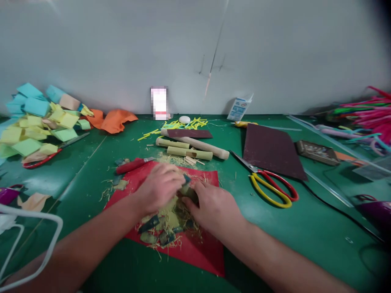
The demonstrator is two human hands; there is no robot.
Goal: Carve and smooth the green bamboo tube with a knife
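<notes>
My left hand [161,185] is closed, its fingers curled and slightly blurred; what they hold is mostly hidden. At their tips shows a dark blue-green scrap [187,178]. My right hand [215,203], thumb and fingers closed, grips a short olive-green piece [188,193] that looks like bamboo and is partly covered. Both hands are close together over a red sheet [210,258]. Beneath them lies a pile of yellowish shavings and dust [172,219] with several dark-backed scraps [149,224]. A red-handled knife [131,166] rests at the sheet's upper left edge.
Beyond the sheet lie cut bamboo tubes [189,153] and a pale wooden stick [210,148]. To the right are scissors [271,187], a dark brown sheet [271,148] and a sharpening-stone-like block [317,152]. Paper pieces [36,118] heap at left; a white frame [58,224] stands near left.
</notes>
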